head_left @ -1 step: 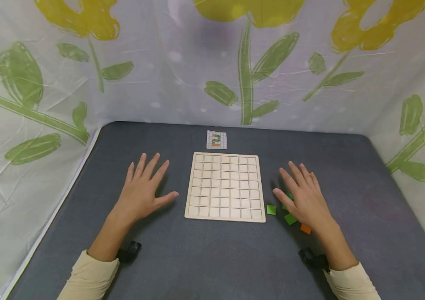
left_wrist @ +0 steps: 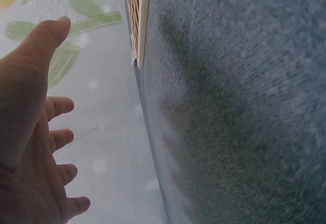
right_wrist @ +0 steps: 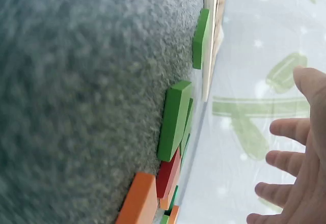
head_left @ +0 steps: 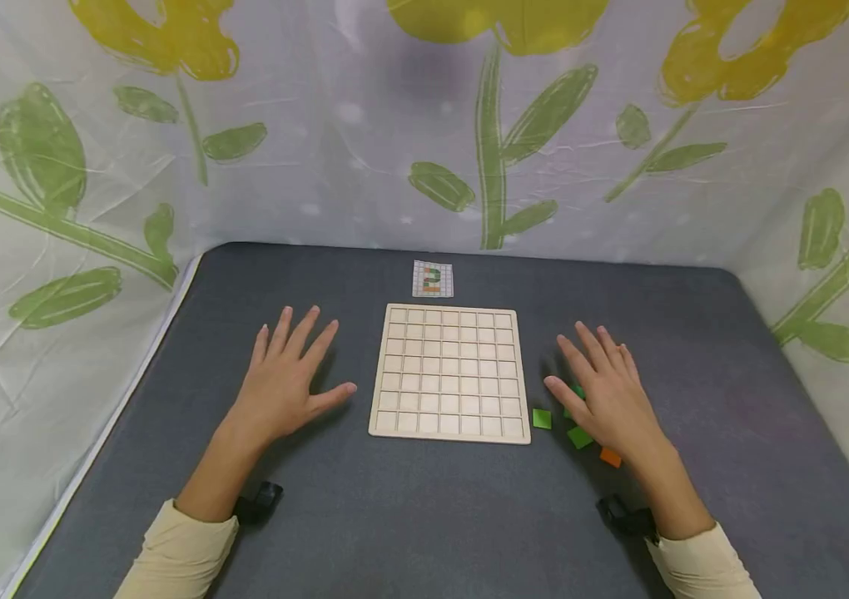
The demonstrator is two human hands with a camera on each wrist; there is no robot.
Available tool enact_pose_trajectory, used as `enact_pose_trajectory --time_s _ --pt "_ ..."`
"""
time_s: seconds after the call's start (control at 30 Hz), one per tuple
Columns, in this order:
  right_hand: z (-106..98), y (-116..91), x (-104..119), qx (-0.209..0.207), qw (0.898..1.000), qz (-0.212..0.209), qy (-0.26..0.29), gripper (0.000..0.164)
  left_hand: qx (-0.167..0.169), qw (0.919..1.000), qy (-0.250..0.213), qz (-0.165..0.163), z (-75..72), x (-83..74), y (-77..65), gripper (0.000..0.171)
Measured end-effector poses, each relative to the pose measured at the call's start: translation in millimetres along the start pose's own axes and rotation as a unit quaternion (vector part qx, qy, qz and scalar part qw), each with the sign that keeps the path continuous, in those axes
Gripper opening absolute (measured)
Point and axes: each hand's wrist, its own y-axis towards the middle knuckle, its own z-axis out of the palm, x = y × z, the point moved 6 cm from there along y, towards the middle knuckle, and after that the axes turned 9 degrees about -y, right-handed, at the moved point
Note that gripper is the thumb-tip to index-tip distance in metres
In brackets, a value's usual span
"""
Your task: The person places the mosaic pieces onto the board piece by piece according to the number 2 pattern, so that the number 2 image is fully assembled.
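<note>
Tiles (head_left: 580, 438) below right grip (head_left: 608, 399), not touching; board (head_left: 449, 373) leftward.

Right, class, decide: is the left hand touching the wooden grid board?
Apart: the head view shows a strip of dark tabletop between the left hand and the wooden grid board.

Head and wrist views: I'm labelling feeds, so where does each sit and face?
Head: on the head, facing forward and down at the board; forearms, left hand and right hand show.
Left wrist: on that wrist, facing the table and backdrop; left hand shows.
Right wrist: on that wrist, facing tiles and backdrop; right hand shows.
Head and right wrist share tiles.
</note>
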Motion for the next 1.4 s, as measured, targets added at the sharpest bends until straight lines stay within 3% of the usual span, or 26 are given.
enact_pose_trajectory --time_s 0.43,1.0,1.4 --pt "-0.8 -1.4 -0.4 -0.002 1.000 0.008 0.010 0.063 -0.006 0.9998 -0.004 0.017 7.3 -5.5 0.0 0.095" --pt "-1.5 0.0 -0.4 -0.005 1.000 0.005 0.008 0.062 0.010 0.9996 -0.009 0.026 11.9 -12.7 5.0 0.096" --pt "-1.3 3.1 -16.2 0.003 1.000 -0.008 0.007 0.050 0.053 0.9974 -0.022 0.043 27.7 -20.6 4.7 0.093"
